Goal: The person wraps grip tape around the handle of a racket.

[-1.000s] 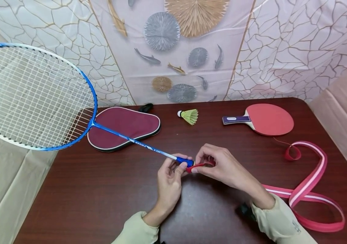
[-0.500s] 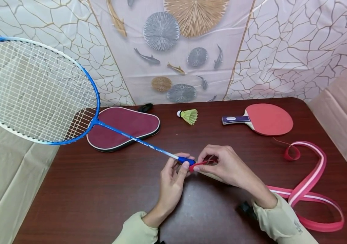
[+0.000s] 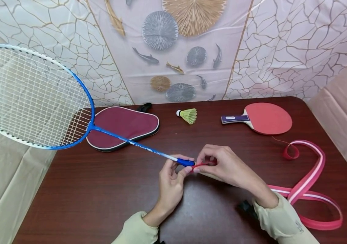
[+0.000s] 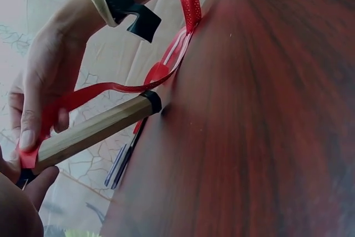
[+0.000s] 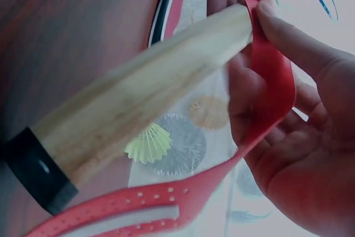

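Note:
A blue-and-white badminton racket (image 3: 137,144) slants up to the left across the head view. My left hand (image 3: 171,189) holds it by the blue cone (image 3: 185,162) where shaft meets handle. The handle (image 5: 150,84) is bare wood with a black butt cap (image 5: 41,173), pointing towards the table in the left wrist view. Between thumb and fingers, my right hand (image 3: 232,169) pinches red grip tape (image 5: 274,81). The tape's end lies against the top of the wood, by the left fingertips. From there a perforated length with a white strip (image 5: 127,220) hangs away.
Loops of the tape (image 3: 309,179) lie on the right of the brown table (image 3: 100,203). Along the back are a maroon paddle case (image 3: 123,123), a yellow shuttlecock (image 3: 188,115) and a red table tennis paddle (image 3: 269,118). A patterned cloth (image 3: 176,61) hangs behind.
The racket head rose slightly, then dipped again and shifted a little left. My left thumb has moved onto the tape's end, while my right hand stays close beside it, pinching the tape.

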Demonstrator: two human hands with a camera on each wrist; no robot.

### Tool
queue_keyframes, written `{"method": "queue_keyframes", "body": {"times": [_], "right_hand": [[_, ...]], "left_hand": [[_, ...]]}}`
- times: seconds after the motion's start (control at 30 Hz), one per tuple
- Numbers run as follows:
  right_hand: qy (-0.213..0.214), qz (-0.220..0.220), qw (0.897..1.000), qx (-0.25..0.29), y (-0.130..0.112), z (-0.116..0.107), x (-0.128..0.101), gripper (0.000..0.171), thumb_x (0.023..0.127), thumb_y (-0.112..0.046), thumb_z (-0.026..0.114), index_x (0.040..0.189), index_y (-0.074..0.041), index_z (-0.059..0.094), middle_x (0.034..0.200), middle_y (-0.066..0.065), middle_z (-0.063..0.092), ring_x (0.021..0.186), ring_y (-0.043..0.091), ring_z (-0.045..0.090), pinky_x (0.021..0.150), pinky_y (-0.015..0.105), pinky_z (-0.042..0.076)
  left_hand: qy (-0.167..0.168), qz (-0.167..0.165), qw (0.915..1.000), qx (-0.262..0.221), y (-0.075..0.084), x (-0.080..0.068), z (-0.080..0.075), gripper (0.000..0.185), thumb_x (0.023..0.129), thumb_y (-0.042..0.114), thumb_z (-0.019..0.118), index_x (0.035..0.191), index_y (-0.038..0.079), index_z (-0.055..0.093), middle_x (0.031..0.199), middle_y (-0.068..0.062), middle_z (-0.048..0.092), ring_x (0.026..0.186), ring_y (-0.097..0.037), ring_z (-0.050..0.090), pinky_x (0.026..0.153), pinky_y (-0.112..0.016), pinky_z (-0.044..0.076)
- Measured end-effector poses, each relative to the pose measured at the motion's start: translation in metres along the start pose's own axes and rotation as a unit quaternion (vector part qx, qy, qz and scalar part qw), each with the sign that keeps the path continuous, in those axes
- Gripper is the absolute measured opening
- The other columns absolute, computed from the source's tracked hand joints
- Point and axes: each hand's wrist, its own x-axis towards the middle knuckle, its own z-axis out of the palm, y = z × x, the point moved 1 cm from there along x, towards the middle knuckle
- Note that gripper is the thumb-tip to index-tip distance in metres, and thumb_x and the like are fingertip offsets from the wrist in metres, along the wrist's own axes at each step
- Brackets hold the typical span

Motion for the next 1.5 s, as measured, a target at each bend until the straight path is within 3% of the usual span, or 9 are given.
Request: {"method": "queue_keyframes", "body": {"times": [0.17, 0.37, 0.6, 0.83, 1.07, 1.5], "right_hand": [[-0.014, -0.004, 1.0, 0.005, -0.002, -0.011, -0.002, 0.016, 0.081, -0.02, 0.082, 0.09, -0.027, 0.07, 0.081, -0.019, 0.063, 0.069, 0.006, 0.056, 0.059, 0.023, 0.046], [0.02, 0.027, 0.999, 0.031, 0.001, -0.014, -0.001, 0.014, 0.083, -0.018, 0.08, 0.09, -0.028, 0.074, 0.084, -0.019, 0.067, 0.077, 0.006, 0.062, 0.069, 0.023, 0.05], [0.041, 0.079, 0.995, 0.035, 0.001, -0.006, 0.001, 0.013, 0.082, -0.023, 0.082, 0.089, -0.031, 0.074, 0.082, -0.019, 0.067, 0.077, 0.007, 0.06, 0.067, 0.025, 0.049], [0.025, 0.099, 0.994, 0.049, 0.0, -0.001, -0.001, 0.013, 0.083, -0.027, 0.08, 0.092, -0.032, 0.071, 0.085, -0.016, 0.066, 0.078, 0.009, 0.059, 0.065, 0.028, 0.049], [0.023, 0.106, 0.992, 0.06, 0.0, 0.007, 0.0, 0.011, 0.089, -0.03, 0.074, 0.096, -0.028, 0.066, 0.08, -0.01, 0.063, 0.072, 0.014, 0.055, 0.057, 0.028, 0.041], [0.005, 0.107, 0.987, 0.121, 0.003, 0.011, 0.001, 0.01, 0.092, -0.033, 0.069, 0.1, -0.028, 0.063, 0.088, -0.008, 0.064, 0.085, 0.013, 0.059, 0.071, 0.029, 0.048]], "left_hand": [[0.005, 0.006, 0.9999, 0.007, -0.003, 0.001, 0.0, 0.025, 0.089, -0.017, 0.059, 0.112, -0.011, 0.053, 0.108, -0.025, 0.065, 0.099, -0.039, 0.061, 0.083, -0.038, 0.056], [0.01, 0.013, 0.9999, 0.002, -0.007, 0.0, -0.002, 0.024, 0.088, -0.017, 0.06, 0.111, -0.011, 0.054, 0.106, -0.024, 0.066, 0.1, -0.038, 0.062, 0.084, -0.035, 0.055], [0.011, 0.015, 0.9998, -0.007, -0.023, -0.004, -0.008, 0.026, 0.091, -0.009, 0.062, 0.115, 0.002, 0.057, 0.11, -0.015, 0.068, 0.103, -0.035, 0.062, 0.085, -0.038, 0.055], [0.016, 0.008, 0.9998, -0.008, -0.019, -0.007, -0.008, 0.03, 0.09, -0.011, 0.062, 0.116, 0.003, 0.057, 0.11, -0.014, 0.069, 0.104, -0.035, 0.062, 0.088, -0.037, 0.054], [0.025, 0.0, 0.9997, -0.007, -0.017, -0.004, -0.009, 0.027, 0.091, -0.007, 0.063, 0.116, 0.003, 0.058, 0.111, -0.013, 0.069, 0.105, -0.035, 0.062, 0.087, -0.037, 0.054], [0.028, 0.006, 0.9996, -0.002, -0.016, -0.003, -0.011, 0.029, 0.09, -0.01, 0.062, 0.117, 0.002, 0.058, 0.111, -0.014, 0.068, 0.098, -0.034, 0.064, 0.082, -0.031, 0.055]]}}
